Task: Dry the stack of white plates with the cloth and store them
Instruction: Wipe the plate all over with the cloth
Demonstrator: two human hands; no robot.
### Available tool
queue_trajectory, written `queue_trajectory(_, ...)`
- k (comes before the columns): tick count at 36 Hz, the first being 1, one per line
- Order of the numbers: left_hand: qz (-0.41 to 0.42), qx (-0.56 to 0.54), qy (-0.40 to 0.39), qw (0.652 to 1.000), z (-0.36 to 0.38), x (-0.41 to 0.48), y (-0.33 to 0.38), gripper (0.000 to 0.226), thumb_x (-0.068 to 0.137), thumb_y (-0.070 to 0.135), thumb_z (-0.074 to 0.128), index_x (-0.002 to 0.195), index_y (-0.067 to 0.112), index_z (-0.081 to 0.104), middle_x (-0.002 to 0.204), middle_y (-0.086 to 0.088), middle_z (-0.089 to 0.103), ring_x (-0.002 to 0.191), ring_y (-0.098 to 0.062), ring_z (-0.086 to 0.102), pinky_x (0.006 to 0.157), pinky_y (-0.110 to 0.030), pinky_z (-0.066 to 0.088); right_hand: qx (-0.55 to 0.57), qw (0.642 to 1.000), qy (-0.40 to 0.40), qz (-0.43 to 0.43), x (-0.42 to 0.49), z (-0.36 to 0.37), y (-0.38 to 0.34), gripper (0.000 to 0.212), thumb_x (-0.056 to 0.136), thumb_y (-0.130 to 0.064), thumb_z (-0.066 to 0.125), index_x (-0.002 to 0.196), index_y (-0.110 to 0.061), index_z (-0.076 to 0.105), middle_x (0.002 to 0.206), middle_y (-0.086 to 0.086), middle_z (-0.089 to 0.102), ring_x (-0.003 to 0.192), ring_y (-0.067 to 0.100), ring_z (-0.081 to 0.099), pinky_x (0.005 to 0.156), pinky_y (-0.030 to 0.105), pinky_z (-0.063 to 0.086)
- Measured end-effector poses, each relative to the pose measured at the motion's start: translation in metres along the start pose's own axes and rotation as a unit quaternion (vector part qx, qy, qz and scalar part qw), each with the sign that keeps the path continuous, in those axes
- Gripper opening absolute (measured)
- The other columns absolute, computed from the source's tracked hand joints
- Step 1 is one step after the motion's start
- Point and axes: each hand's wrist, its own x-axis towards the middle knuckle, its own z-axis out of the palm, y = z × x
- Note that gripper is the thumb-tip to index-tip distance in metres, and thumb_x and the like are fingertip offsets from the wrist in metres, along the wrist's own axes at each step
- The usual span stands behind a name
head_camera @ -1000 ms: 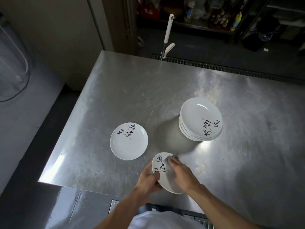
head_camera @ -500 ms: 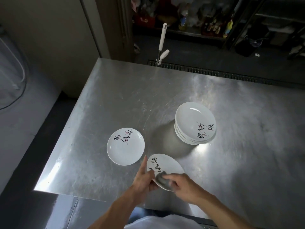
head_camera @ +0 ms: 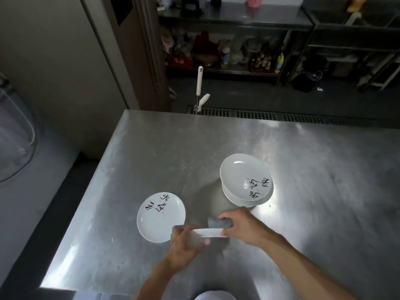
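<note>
The plate (head_camera: pixel 211 232) I am drying sits between my two hands over the near part of the surface (head_camera: pixel 216 137), a little left of the middle of the near edge. It is turned so that I see little more than its white rim as a thin band. My left grip (head_camera: pixel 186 241) has its fingers curled round the plate's left end, with one fingertip showing below the rim. My right grip (head_camera: pixel 242 226) is closed on the grey cloth (head_camera: pixel 220 223), which is bunched under my fingers and pressed against the plate's far side.

Just beside my left grip, toward the left edge of the surface, a single white plate (head_camera: pixel 161 217) lies flat, face up, with dark brush lettering on its far half. Beyond my right grip, toward the middle of the surface, stands the stack of white plates (head_camera: pixel 246 180), its top plate carrying the same lettering. The stack is apart from both the single plate and the one I hold.

Past the far edge of the surface a white mop handle (head_camera: pixel 199 83) stands upright by a floor grate (head_camera: pixel 259 114). Behind that are metal shelves (head_camera: pixel 238 71) holding bottles, too blurred to tell further.
</note>
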Motion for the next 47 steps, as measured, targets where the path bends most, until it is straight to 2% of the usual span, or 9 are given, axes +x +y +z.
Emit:
queue_trajectory(3,0.104,0.064,0.020,0.992,-0.002,0.008,-0.010,0.041,0.083,0.037,0.073,0.111,0.009,0.073,0.115,0.003,0.059,0.105,-0.008,0.051,0.096,-0.028,0.040,0.003,1.000,-0.001,0.020,0.007,-0.011,0.006,0.026,0.068,-0.028,0.082,0.087,-0.037,0.066,0.071,-0.017,0.059,0.067,-0.003,0.049,0.064,0.023,0.041)
queue_trajectory(6,0.068,0.034,-0.029,0.997,-0.006,0.009,-0.004,0.011,0.091,0.042,0.062,0.087,0.031,0.059,0.082,0.019,0.061,0.077,0.001,0.053,0.074,-0.024,0.042,0.038,0.998,0.030,0.039,0.008,-0.006,0.013,0.030,0.073,-0.024,0.083,0.099,-0.031,0.069,0.090,-0.008,0.070,0.083,0.008,0.063,0.080,0.030,0.050)
queue_trajectory(9,0.070,-0.010,-0.026,0.997,0.000,0.005,-0.002,0.031,0.095,0.029,0.065,0.074,0.034,0.043,0.072,0.028,0.055,0.067,0.004,0.048,0.063,-0.013,0.033,0.087,0.990,0.106,0.039,0.003,0.009,0.022,0.035,0.081,-0.009,0.076,0.107,-0.030,0.068,0.103,-0.013,0.072,0.097,0.003,0.065,0.087,0.024,0.050)
queue_trajectory(11,0.038,-0.056,-0.046,0.997,0.003,-0.004,0.004,0.024,0.092,0.031,0.064,0.076,0.031,0.047,0.070,0.025,0.056,0.066,0.003,0.047,0.065,-0.016,0.035,0.115,0.978,0.158,0.068,0.000,0.021,0.029,0.035,0.086,-0.003,0.070,0.111,-0.027,0.066,0.114,-0.006,0.073,0.109,0.009,0.065,0.094,0.026,0.051)
queue_trajectory(16,-0.103,-0.275,-0.061,0.954,0.019,-0.024,0.009,0.014,0.095,0.030,0.067,0.101,0.017,0.067,0.088,-0.002,0.070,0.083,-0.015,0.065,0.069,-0.038,0.054,0.079,0.979,0.152,0.112,-0.012,0.058,0.038,0.036,0.093,-0.012,0.067,0.129,-0.019,0.064,0.106,-0.015,0.070,0.094,-0.008,0.064,0.080,0.004,0.042)
queue_trajectory(21,-0.199,-0.363,-0.034,0.909,0.033,-0.022,0.014,0.014,0.104,0.016,0.056,0.111,0.008,0.066,0.094,-0.010,0.076,0.083,-0.022,0.070,0.075,-0.040,0.056,0.013,0.995,0.091,0.029,-0.025,0.092,0.030,0.044,0.101,-0.007,0.054,0.145,-0.012,0.052,0.146,-0.005,0.053,0.135,0.010,0.050,0.106,0.006,0.027)
queue_trajectory(27,-0.249,-0.414,-0.011,0.875,0.036,-0.025,0.003,0.026,0.108,0.016,0.049,0.121,0.001,0.066,0.109,-0.023,0.074,0.090,-0.031,0.071,0.069,-0.035,0.058,-0.049,0.994,-0.051,-0.083,-0.045,0.088,0.046,0.047,0.101,-0.002,0.048,0.147,-0.012,0.049,0.156,-0.008,0.036,0.145,0.001,0.034,0.119,0.016,0.023)
queue_trajectory(36,-0.252,-0.423,-0.006,0.870,0.042,-0.031,0.005,0.024,0.108,0.022,0.048,0.125,0.013,0.063,0.117,-0.014,0.073,0.102,-0.028,0.068,0.074,-0.035,0.058,-0.148,0.988,0.031,0.011,-0.017,0.090,0.045,0.053,0.103,-0.008,0.036,0.154,-0.021,0.036,0.162,-0.007,0.031,0.148,0.005,0.028,0.119,0.020,0.025)
queue_trajectory(47,-0.277,-0.427,0.026,0.860,0.045,-0.022,-0.003,0.027,0.109,0.021,0.047,0.123,0.004,0.063,0.115,-0.026,0.071,0.108,-0.044,0.068,0.094,-0.057,0.055,-0.067,0.986,-0.067,-0.135,-0.054,0.084,0.060,0.045,0.099,-0.010,0.053,0.143,-0.018,0.056,0.154,-0.017,0.042,0.141,-0.009,0.034,0.117,0.016,0.027)
